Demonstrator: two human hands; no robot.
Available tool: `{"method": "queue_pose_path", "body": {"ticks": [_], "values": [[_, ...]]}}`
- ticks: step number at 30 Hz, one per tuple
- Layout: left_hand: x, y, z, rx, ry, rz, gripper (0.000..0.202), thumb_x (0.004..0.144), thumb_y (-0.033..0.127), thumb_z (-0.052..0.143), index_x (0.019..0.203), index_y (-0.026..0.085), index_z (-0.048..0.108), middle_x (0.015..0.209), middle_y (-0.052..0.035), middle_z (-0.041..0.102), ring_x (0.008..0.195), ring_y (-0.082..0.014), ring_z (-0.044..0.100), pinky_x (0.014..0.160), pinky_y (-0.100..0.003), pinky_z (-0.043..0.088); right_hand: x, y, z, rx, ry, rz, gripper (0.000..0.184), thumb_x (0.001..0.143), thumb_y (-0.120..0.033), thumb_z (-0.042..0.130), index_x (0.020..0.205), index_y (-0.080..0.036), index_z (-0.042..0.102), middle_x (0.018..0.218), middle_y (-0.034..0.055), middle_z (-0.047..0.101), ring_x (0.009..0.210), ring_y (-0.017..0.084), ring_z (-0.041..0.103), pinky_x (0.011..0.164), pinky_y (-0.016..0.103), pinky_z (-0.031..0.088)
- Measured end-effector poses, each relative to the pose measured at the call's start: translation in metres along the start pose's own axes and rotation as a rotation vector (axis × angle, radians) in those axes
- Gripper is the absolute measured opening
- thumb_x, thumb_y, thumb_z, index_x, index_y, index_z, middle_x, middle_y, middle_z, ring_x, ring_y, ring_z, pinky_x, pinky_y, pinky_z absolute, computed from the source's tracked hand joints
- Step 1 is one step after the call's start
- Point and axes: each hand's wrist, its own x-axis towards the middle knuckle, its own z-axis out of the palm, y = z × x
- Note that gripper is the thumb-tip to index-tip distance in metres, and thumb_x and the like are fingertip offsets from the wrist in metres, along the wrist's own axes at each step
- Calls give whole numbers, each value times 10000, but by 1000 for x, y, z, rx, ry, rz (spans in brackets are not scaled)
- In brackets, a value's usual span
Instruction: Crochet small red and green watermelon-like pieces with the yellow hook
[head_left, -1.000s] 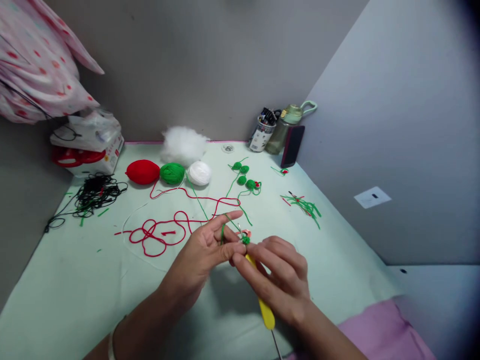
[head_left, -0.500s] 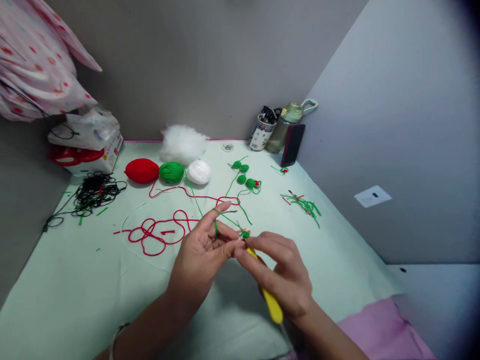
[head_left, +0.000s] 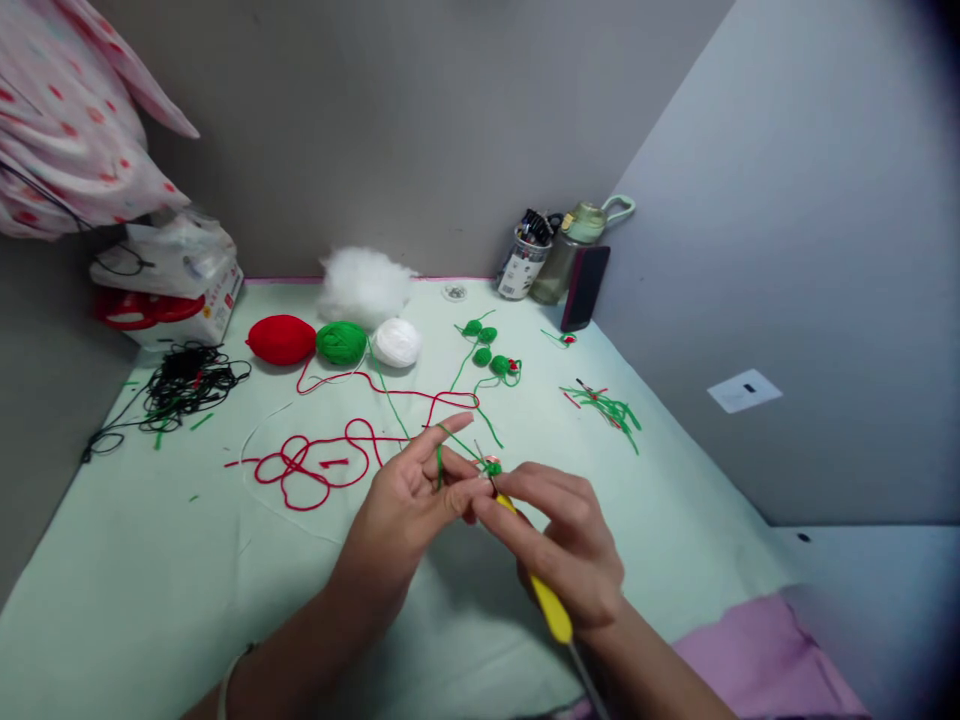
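Note:
My right hand [head_left: 570, 535] is closed around a crochet hook [head_left: 553, 608] with a yellow handle; its thin metal tip points up past the fingertips. A small green crochet piece [head_left: 493, 467] with a bit of red sits at the hook's tip. My left hand [head_left: 416, 500] pinches that piece between thumb and fingers, its index finger stretched out. Green yarn [head_left: 439, 465] loops round the left fingers and runs to the piece. The green yarn ball [head_left: 341, 343] lies between a red yarn ball [head_left: 282, 340] and a white yarn ball [head_left: 397, 343].
Loose red yarn [head_left: 307, 468] curls left of my hands. Black yarn [head_left: 187, 385] tangles at the far left. White stuffing [head_left: 365, 285], small green crocheted pieces [head_left: 484, 345], green scraps [head_left: 611, 408], a pen cup [head_left: 520, 265], a bottle [head_left: 559, 270] and a phone [head_left: 586, 290] stand or lie beyond.
My left index finger has shifted slightly right and down, with the yarn over it. The hook's yellow handle end has moved a little to the right. Both hands keep their hold.

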Motion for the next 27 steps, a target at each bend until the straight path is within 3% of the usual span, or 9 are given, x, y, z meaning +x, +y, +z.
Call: {"method": "queue_pose_path", "body": {"ticks": [3, 6, 11, 14, 18, 23, 27], "values": [[3, 4, -5, -21, -92, -81, 682, 758, 218, 913, 1389, 162, 661, 743, 49, 649, 680, -110, 576, 701, -263, 457, 5, 0, -3, 197, 25, 91, 317, 1006, -69, 610, 1223, -237, 770, 1034, 74, 774, 926, 197, 758, 752, 338, 668], [6, 8, -11, 24, -111, -93, 665, 777, 235, 914, 1386, 164, 653, 758, 43, 657, 699, -113, 583, 679, -256, 443, 10, 3, -10, 423, 23, 268, 273, 1027, -95, 579, 1179, -221, 767, 978, 77, 779, 878, 202, 749, 722, 349, 654], [5, 9, -13, 135, -105, -2, 550, 824, 232, 876, 1339, 213, 682, 788, 39, 673, 751, -126, 609, 764, -273, 469, 9, 7, -12, 697, 135, 570, 175, 1032, -192, 614, 1046, -210, 787, 880, 62, 748, 723, 179, 708, 643, 332, 617], [2, 6, -10, 172, -99, 62, 460, 853, 225, 840, 1294, 242, 712, 802, 38, 652, 784, -136, 624, 798, -283, 485, 10, 7, -6, 829, 153, 613, 155, 1026, -251, 645, 1015, -217, 795, 839, 42, 730, 666, 158, 686, 599, 304, 599], [1, 3, -6, 187, -74, 76, 429, 860, 244, 834, 1276, 255, 730, 820, 29, 646, 805, -147, 632, 836, -298, 506, 14, 1, 2, 654, 89, 539, 143, 1001, -186, 683, 1016, -228, 819, 935, 65, 783, 875, 187, 738, 722, 306, 620], [1, -3, -4, 119, 15, 72, 501, 815, 242, 882, 1295, 244, 738, 840, 31, 646, 798, -135, 630, 825, -285, 516, 10, -7, 8, 545, 135, 532, 202, 1019, -134, 625, 1071, -240, 788, 907, 39, 746, 712, 151, 697, 615, 287, 608], [2, -9, -2, -45, 2, -1, 542, 778, 258, 924, 1290, 228, 751, 825, 31, 666, 822, -129, 636, 848, -265, 506, -3, -11, 12, 145, 38, 275, 319, 984, -79, 655, 1188, -282, 795, 1049, 66, 749, 904, 197, 738, 756, 335, 639]]}}
